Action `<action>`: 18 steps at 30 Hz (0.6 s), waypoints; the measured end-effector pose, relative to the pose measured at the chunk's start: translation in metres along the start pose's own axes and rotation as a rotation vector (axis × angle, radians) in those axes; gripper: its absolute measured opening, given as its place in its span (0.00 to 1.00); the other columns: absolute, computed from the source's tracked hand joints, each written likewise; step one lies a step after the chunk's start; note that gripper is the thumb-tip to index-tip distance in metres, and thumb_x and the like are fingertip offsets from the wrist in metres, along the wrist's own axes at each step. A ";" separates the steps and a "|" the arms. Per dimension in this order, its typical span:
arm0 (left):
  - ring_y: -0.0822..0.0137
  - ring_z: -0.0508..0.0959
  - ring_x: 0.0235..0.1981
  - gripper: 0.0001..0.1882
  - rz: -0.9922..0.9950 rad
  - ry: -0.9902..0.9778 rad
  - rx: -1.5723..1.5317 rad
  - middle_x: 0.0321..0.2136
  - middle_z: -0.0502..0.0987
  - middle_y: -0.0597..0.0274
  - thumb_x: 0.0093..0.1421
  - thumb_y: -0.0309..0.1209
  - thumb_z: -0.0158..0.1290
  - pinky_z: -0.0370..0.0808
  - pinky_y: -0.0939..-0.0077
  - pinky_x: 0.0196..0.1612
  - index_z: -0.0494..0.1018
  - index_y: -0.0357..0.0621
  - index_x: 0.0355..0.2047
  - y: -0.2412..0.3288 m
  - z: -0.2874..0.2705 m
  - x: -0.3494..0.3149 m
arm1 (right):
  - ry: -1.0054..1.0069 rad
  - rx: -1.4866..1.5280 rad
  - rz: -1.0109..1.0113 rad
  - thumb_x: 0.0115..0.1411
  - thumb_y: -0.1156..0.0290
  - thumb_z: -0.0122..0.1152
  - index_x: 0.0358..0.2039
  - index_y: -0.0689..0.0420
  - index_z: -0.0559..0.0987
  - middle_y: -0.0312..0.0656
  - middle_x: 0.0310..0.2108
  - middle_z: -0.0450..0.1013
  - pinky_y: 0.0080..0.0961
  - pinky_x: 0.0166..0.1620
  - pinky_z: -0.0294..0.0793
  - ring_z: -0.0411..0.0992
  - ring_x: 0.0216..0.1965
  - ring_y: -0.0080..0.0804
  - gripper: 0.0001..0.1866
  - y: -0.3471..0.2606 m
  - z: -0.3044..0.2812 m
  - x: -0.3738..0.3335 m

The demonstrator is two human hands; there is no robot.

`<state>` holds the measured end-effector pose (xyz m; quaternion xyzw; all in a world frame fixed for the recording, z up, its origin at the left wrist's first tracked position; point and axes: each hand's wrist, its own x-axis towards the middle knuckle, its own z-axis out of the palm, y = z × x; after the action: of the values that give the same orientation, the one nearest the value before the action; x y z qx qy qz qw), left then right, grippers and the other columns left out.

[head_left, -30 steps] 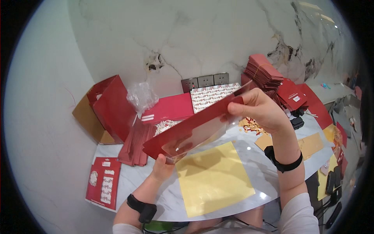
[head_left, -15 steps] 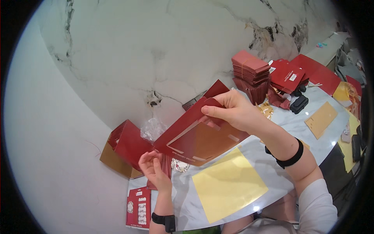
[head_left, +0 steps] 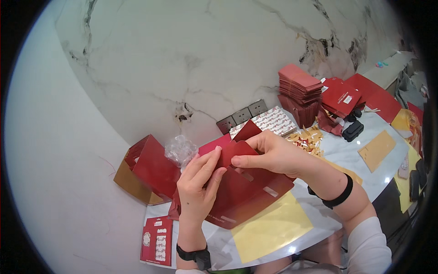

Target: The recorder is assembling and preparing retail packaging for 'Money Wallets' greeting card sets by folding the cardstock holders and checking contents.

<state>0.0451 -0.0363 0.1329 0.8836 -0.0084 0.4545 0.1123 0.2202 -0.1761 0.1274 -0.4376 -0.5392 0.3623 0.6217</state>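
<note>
My right hand (head_left: pixel 273 153) pinches the upper edge of a red card folder (head_left: pixel 255 189) between thumb and fingers. Light adhesive strips show on its face, and a flap stands up at its top. At the folder's left edge, my left hand (head_left: pixel 196 187) closes on the card near the flap, the fingers together and the thumb below them. This hand hides part of that side. Under the folder's lower edge lies a yellow sheet (head_left: pixel 273 235) on the marble-patterned table (head_left: pixel 221 249).
An open red box (head_left: pixel 155 160) and crumpled clear plastic (head_left: pixel 181 150) stand left. Behind are a patterned white stack (head_left: pixel 276 121) and wall sockets (head_left: pixel 242 115). Stacked red envelopes (head_left: pixel 299 86), a black case (head_left: pixel 352 131) and a tan card (head_left: pixel 376 150) lie right; a red printed pack (head_left: pixel 157 242) lies front left.
The folder has tipped down and nearer, now over the yellow sheet. My left hand has risen from beside its lower corner and taken hold near the flap. The patterned stack has come into sight.
</note>
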 end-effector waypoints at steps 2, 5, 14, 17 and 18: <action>0.57 0.84 0.42 0.22 -0.002 -0.002 -0.022 0.45 0.83 0.54 0.57 0.25 0.65 0.76 0.56 0.56 0.80 0.41 0.53 0.003 -0.002 -0.001 | -0.033 0.042 0.088 0.66 0.63 0.65 0.39 0.61 0.83 0.32 0.30 0.80 0.19 0.37 0.73 0.72 0.30 0.15 0.12 -0.010 0.002 -0.006; 0.57 0.85 0.41 0.22 0.014 -0.006 -0.040 0.44 0.84 0.54 0.55 0.24 0.66 0.79 0.58 0.53 0.80 0.40 0.52 0.009 -0.004 -0.001 | -0.068 0.035 0.101 0.66 0.65 0.66 0.41 0.61 0.83 0.33 0.32 0.80 0.19 0.39 0.74 0.72 0.32 0.14 0.12 -0.012 0.007 -0.007; 0.57 0.86 0.38 0.20 0.118 -0.006 0.041 0.41 0.85 0.55 0.54 0.24 0.67 0.81 0.59 0.52 0.81 0.38 0.49 0.010 -0.003 -0.002 | -0.098 -0.130 -0.061 0.64 0.71 0.65 0.45 0.66 0.83 0.38 0.39 0.82 0.22 0.50 0.74 0.74 0.42 0.18 0.13 -0.008 0.005 -0.006; 0.57 0.86 0.39 0.20 0.111 -0.001 0.047 0.40 0.86 0.55 0.55 0.24 0.67 0.81 0.59 0.52 0.81 0.37 0.49 0.013 -0.006 -0.004 | -0.117 -0.142 -0.138 0.64 0.71 0.65 0.45 0.66 0.83 0.39 0.41 0.82 0.23 0.52 0.74 0.74 0.42 0.19 0.13 -0.013 0.008 -0.009; 0.57 0.86 0.39 0.20 0.107 0.001 0.035 0.40 0.86 0.55 0.55 0.24 0.67 0.81 0.60 0.52 0.81 0.37 0.49 0.014 -0.006 -0.004 | -0.115 -0.170 -0.116 0.65 0.71 0.65 0.45 0.66 0.83 0.40 0.41 0.83 0.24 0.52 0.74 0.74 0.43 0.19 0.13 -0.017 0.008 -0.010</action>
<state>0.0362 -0.0493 0.1357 0.8835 -0.0476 0.4603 0.0723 0.2100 -0.1904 0.1397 -0.4352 -0.6273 0.3031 0.5703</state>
